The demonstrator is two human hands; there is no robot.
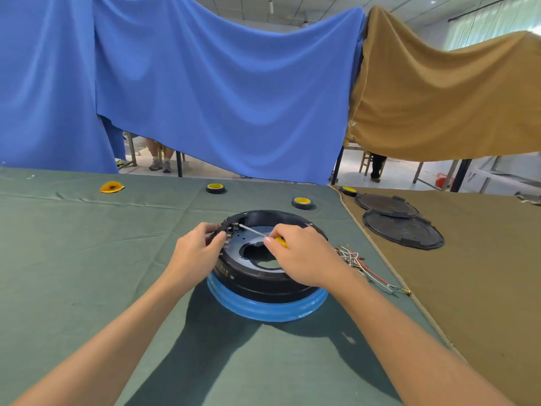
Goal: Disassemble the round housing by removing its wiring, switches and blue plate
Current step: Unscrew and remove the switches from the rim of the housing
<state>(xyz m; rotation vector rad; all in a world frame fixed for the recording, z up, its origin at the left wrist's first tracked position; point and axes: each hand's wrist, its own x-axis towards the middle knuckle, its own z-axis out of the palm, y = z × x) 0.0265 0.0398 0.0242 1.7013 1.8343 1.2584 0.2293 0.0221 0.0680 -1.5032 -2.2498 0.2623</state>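
The round black housing (257,276) stands on a blue ring base (263,310) in the middle of the green cloth. Inside it lies a blue-grey plate (257,231) with a large hole. My left hand (196,253) grips the housing's left rim, where small switch parts sit. My right hand (304,256) holds a yellow-handled screwdriver (254,230); its shaft points left, with the tip near the inner left wall. A bundle of loose wires (363,265) lies on the cloth right of the housing.
Two black round covers (401,227) lie on the tan cloth at right. Tape rolls (215,188) (302,202) (348,190) sit behind the housing, a yellow scrap (111,187) at far left. Blue and tan drapes hang behind the table; people's legs show beneath.
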